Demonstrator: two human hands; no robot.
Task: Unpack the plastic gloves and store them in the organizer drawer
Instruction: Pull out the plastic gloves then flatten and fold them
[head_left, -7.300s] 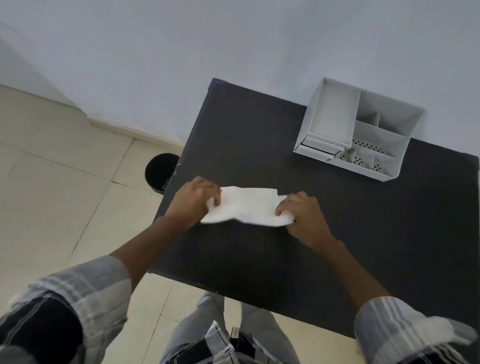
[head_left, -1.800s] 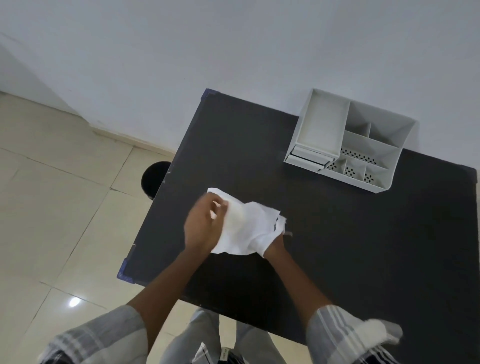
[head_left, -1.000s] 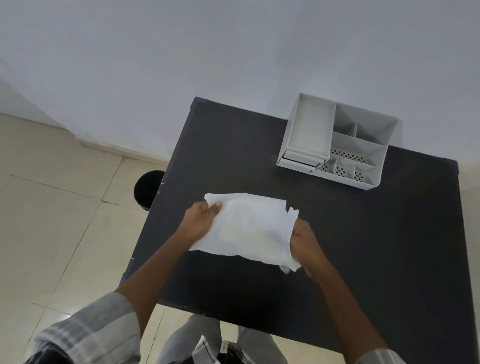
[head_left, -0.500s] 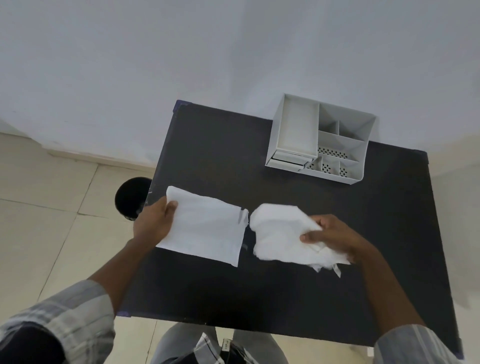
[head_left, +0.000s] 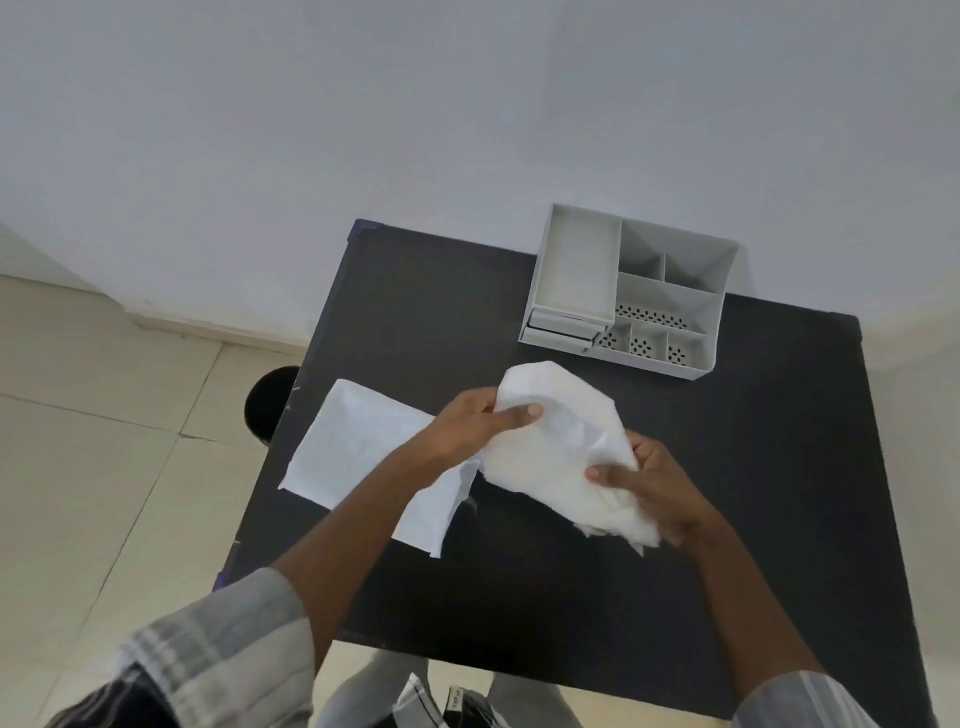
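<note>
Gathering the loose wad of plastic gloves (head_left: 558, 449) between both hands, the left hand (head_left: 470, 423) pinches its far edge and the right hand (head_left: 652, 483) grips its near end (likely compacting it for the drawer). The empty wrapper (head_left: 358, 447) lies under the left wrist; the organizer (head_left: 631, 291) waits beyond the hands on the desk (head_left: 753, 467).

gloves (head_left: 558, 447) right of wrapper (head_left: 358, 452) | organizer (head_left: 631, 291) behind, on table (head_left: 779, 493)
</note>
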